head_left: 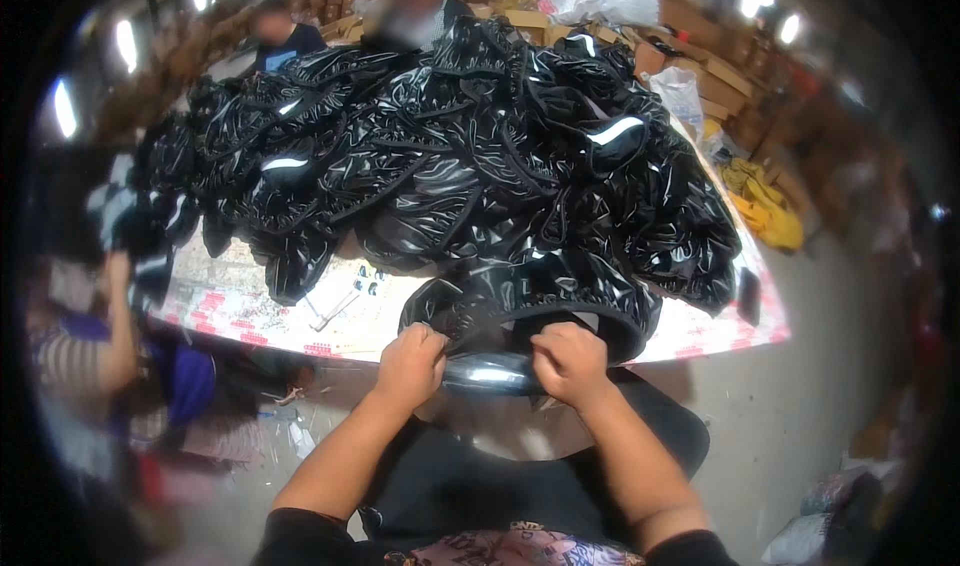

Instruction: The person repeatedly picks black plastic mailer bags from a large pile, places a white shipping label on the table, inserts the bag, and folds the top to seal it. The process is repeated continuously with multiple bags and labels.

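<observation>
At the near edge of the table, a glossy black cover with a gathered, elastic-looking edge [490, 374] is stretched between my hands. My left hand [412, 364] is closed on its left side, and my right hand [570, 363] grips it further right in a fist. Between the hands the material is pulled into a smooth, shiny band, and a dark opening shows behind it. The rest of the piece lies on the tabletop. Just beyond it rises a large heap of similar shiny black covers [420, 181], some with white curved stripes. Which exact kind of cover this is, I cannot tell.
The white table [230, 301] has red-printed edges. Small scissors-like tools [335, 306] lie left of the piece. A person [85, 356] sits at the left, and two people are behind the heap. Yellow bags [765, 206] and cardboard boxes [725, 81] stand at the right and back.
</observation>
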Motion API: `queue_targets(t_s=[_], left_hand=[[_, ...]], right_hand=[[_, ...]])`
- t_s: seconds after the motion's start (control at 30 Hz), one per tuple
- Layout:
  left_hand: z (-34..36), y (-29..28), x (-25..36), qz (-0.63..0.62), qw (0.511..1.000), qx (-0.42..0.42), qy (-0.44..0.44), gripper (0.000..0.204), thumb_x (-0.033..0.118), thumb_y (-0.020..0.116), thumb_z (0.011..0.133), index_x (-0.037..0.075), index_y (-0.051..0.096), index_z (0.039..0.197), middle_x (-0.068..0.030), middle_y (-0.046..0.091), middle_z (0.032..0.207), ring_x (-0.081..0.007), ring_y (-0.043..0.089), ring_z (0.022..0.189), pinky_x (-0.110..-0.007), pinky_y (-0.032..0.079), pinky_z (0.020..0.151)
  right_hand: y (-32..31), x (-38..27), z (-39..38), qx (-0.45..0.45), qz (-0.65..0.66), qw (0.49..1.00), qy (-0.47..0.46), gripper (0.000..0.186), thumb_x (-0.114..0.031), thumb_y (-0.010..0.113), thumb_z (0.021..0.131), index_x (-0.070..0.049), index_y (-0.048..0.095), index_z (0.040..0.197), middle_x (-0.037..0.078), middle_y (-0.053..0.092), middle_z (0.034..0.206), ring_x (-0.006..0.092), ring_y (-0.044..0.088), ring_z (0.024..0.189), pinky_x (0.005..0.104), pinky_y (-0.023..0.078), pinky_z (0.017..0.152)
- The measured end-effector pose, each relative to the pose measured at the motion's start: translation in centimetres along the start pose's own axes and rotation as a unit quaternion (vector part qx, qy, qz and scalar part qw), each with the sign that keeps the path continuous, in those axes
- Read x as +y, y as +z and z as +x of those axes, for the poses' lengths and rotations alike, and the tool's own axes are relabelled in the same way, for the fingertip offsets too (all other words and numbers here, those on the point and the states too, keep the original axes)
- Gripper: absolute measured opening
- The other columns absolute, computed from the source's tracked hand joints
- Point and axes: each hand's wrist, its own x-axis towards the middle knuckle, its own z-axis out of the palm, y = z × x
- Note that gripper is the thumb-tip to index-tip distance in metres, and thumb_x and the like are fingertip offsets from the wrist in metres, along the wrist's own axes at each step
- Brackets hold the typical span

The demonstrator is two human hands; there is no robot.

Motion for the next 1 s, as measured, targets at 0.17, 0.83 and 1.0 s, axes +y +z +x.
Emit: queue_targets(t_s=[0.17, 0.83, 1.0], left_hand=[[-0.1, 0.1, -0.4, -0.015, 1.0, 0.002, -0.005, 0.024, 0.007, 0.074, 0.071, 0.008, 0.063, 0.092, -0.012, 0.059, 0.093, -0.0341, 0.061, 0.084, -0.045, 0.051, 0.071], [7.0, -3.4, 2.6, 0.051, 0.994, 0.074, -0.062, 0.07, 0.035, 0.081, 0.072, 0.003, 0.06, 0.131, -0.0146, 0.064, 0.117, -0.0348, 0.057, 0.111, -0.044, 0.045, 0.097], [11.2, -1.8, 4.5, 0.04, 0.983, -0.039, -0.174, 0.069, 0.042, 0.084, 0.07, 0.002, 0.065, 0.123, -0.0157, 0.066, 0.113, -0.0348, 0.059, 0.11, -0.045, 0.047, 0.095]], right_hand=[[-2.6, 0.0, -0.5, -0.014, 0.043, 0.999, 0.03, 0.014, -0.006, 0.07, 0.074, -0.003, 0.069, 0.088, 0.012, 0.068, 0.08, 0.0308, 0.067, 0.073, 0.037, 0.054, 0.066], [5.4, 5.9, -0.1, -0.194, 0.071, 0.924, 0.322, 0.05, -0.016, 0.067, 0.09, 0.0, 0.056, 0.136, 0.019, 0.064, 0.117, 0.0281, 0.063, 0.106, 0.0351, 0.05, 0.093], [4.8, 6.4, -0.6, -0.197, 0.085, 0.927, 0.308, 0.055, -0.014, 0.067, 0.089, -0.001, 0.053, 0.14, 0.018, 0.059, 0.129, 0.0294, 0.063, 0.111, 0.0373, 0.05, 0.095]])
